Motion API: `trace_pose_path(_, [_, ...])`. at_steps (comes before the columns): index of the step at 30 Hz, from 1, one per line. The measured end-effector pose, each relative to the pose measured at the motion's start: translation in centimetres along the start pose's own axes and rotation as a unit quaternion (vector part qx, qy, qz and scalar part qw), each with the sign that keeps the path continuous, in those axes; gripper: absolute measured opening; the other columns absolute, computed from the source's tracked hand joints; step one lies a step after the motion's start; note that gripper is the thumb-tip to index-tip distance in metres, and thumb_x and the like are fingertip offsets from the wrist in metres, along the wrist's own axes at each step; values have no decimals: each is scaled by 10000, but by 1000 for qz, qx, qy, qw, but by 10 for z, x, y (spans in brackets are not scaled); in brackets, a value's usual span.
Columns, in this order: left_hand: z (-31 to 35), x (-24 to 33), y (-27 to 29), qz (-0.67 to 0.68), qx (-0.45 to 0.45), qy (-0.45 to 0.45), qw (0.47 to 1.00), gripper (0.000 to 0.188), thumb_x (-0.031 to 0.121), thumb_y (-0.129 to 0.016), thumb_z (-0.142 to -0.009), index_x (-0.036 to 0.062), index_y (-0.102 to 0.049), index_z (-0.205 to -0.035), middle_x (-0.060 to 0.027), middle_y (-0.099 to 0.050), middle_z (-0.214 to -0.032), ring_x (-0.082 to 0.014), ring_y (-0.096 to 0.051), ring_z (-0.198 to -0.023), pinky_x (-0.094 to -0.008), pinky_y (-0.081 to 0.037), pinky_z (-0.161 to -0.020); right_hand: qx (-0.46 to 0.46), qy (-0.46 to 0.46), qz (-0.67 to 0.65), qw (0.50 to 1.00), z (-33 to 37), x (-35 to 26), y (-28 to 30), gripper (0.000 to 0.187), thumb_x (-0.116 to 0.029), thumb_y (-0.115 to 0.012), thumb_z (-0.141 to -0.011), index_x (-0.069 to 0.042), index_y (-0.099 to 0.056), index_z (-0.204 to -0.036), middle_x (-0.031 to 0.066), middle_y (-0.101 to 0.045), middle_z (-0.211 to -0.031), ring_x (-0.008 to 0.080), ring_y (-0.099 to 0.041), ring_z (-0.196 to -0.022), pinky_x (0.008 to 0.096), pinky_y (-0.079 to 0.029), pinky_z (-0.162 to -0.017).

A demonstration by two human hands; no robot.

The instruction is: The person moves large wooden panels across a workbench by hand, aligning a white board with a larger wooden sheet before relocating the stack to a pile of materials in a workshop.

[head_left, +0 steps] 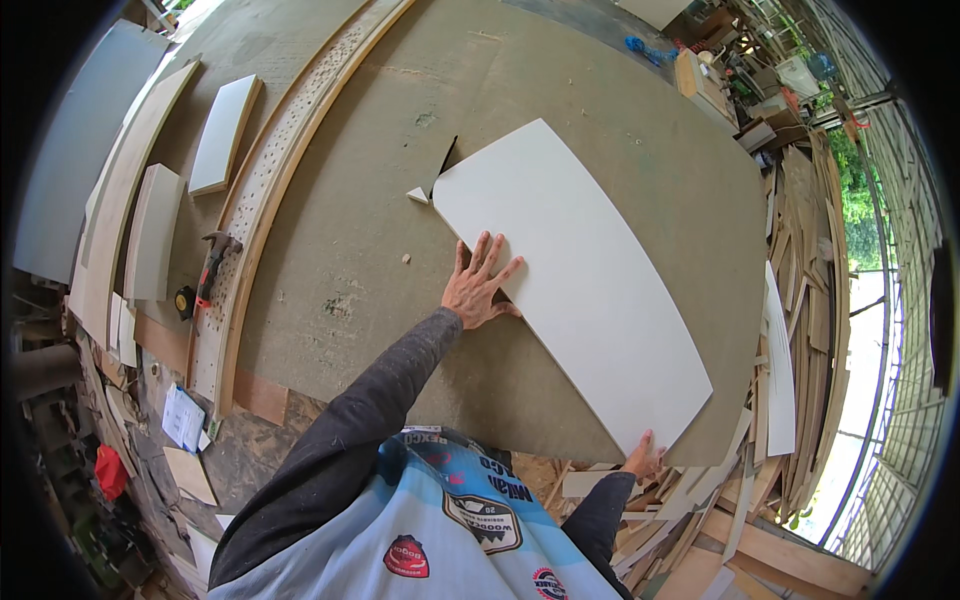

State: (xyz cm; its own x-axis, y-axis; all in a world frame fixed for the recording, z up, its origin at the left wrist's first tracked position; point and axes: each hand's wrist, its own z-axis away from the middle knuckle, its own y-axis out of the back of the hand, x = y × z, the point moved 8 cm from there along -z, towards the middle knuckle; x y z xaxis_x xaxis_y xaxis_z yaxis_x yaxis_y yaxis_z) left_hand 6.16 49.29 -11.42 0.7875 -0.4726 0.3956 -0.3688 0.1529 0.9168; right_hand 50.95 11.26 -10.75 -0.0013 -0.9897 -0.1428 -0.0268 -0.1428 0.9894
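Note:
A large flat white board lies tilted across the worktable, its long straight edge facing me and its far edge slightly curved. My left hand rests at the middle of the near edge, fingers spread, with the fingertips on the white face and the thumb beside the edge. At the board's near right corner, my right hand grips the edge; part of its fingers is hidden. A small white triangular offcut and a thin dark strip sit by the board's far left corner.
Left of the board runs a long wooden rail with a hammer on it and a tape measure beside it. White-faced panels lie further left. Scrap wood strips are piled along the table's right side.

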Motion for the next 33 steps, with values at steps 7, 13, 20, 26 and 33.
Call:
trace_pose_path(7, [-2,0,1,-3,5,-8,1000,1000,770,-567,-675,327,-225,-1505,-138,1,-1591,-372,52,-1457,-684,-70,-1104,1,-11,1,1000,3,4,0,842,-715,-624,-730,-233,-475,-1403,117,-347,-1447,423,-317,-1271,710,-272,-931])
trace_pose_path(13, [-6,-2,2,-7,0,-9,1000,997,757,-578,-677,320,-230,-1503,-140,-7,-1590,-369,46,-1458,-672,-77,-1110,-3,-15,0,1000,8,6,0,842,-715,-621,-733,-231,-474,-1405,122,-343,-1449,411,-321,-1264,704,-274,-925])
trace_pose_path(20, [-4,-3,5,-7,6,-13,1000,980,746,-569,-697,312,-225,-1506,-142,-22,-1589,-363,26,-1460,-660,-68,-1117,-10,-12,-14,1000,17,5,5,837,-698,-629,-739,-202,-486,-1397,136,-332,-1452,413,-322,-1255,715,-269,-921])
trace_pose_path(26, [0,2,5,-1,3,-22,1000,957,734,-540,-733,283,-216,-1512,-150,-42,-1586,-368,15,-1459,-626,-78,-1136,-11,-18,-27,999,15,17,1,812,-667,-641,-749,-191,-494,-1390,116,-331,-1454,431,-317,-1246,744,-275,-889])
trace_pose_path(33, [5,7,6,-3,22,-19,1000,934,729,-514,-757,259,-227,-1511,-159,-71,-1582,-376,-13,-1457,-590,-88,-1151,1,-14,-50,999,5,20,-2,797,-640,-676,-738,-199,-509,-1380,98,-337,-1449,423,-319,-1240,734,-277,-897])
